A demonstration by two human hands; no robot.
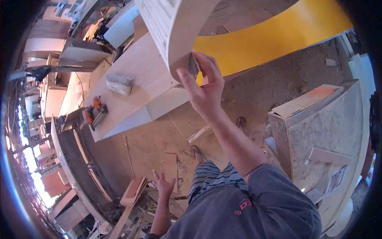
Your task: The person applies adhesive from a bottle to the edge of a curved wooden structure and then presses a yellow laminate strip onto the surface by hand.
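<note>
Pale board (185,34): raised at far centre; near end gripped by right hand (203,85). Left hand (164,185): empty, fingers spread, near left. Orange tool (94,110), grey block (120,84): on wooden panel (141,65), left. Yellow sheet (274,38): far right.

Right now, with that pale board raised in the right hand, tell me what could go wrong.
The pale board could tip or slip: only the right hand has a grip on it in view, while the left hand is open and away from it. The orange tool lies near the end of the wooden panel, so a knock might send it to the floor. The wood strip near one foot could trip a step forward.
</note>
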